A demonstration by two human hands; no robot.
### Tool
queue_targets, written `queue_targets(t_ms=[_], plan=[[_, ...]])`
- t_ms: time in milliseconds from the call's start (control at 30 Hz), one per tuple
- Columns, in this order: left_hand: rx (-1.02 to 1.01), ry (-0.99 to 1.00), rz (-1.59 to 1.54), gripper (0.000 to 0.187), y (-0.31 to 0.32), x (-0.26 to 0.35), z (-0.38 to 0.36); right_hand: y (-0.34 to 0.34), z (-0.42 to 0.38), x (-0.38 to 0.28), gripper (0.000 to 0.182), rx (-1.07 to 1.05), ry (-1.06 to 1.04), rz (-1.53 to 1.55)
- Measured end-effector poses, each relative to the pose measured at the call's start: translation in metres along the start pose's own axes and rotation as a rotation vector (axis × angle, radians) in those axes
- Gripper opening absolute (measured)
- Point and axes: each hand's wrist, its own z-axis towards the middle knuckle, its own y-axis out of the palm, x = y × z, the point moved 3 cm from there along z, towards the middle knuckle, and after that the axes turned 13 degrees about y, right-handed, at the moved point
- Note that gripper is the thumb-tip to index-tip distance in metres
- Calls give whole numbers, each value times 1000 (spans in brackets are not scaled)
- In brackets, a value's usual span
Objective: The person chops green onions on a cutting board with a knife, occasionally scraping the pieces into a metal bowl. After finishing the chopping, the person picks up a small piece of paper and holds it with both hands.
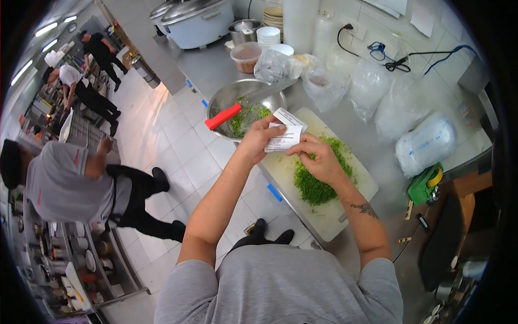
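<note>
My left hand [258,141] grips white printed paper slips [284,141], its thumb lying over them. The fingers of my right hand [318,158] close on the right edge of the same slips. Beneath my hands lies a pale cutting board [365,190] with a heap of finely chopped greens [317,188], partly hidden by my right hand. Just beyond my left hand stands a steel bowl [211,102] with more chopped greens [249,115] inside. A knife with a red handle [223,116] rests across the bowl's rim, its blade pointing to the right.
Plastic bags [372,89], a tub of brown food [246,56] and a large lidded pot [198,24] stand along the counter [216,65]. A green tape dispenser [424,184] sits at right. A co-worker [75,181] stands on the left; other people work farther back.
</note>
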Motion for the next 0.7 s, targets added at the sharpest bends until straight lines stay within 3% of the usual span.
queue_targets(t_ms=[100, 200, 300, 333, 500, 567, 667, 700], plan=[[40, 92, 19, 33, -4, 13, -19, 17, -18, 4, 21, 1, 124, 179], [69, 147, 42, 36, -13, 33, -41, 42, -26, 28, 24, 43, 347, 1041], [38, 205, 100, 37, -36, 56, -67, 62, -21, 43, 32, 39, 540, 1534], [41, 222, 123, 37, -48, 64, -77, 70, -15, 45, 32, 75, 559, 1553], [106, 267, 124, 32, -109, 119, -144, 56, 39, 56, 20, 212, 322, 1115], [107, 261, 88, 33, -148, 126, -172, 47, 65, 7, 19, 508, 388, 183], [168, 292, 58, 34, -190, 135, -208, 108, 95, -29, 21, 120, 409, -99], [188, 302, 50, 35, -201, 137, -220, 128, 107, -35, 21, 92, 395, -99]])
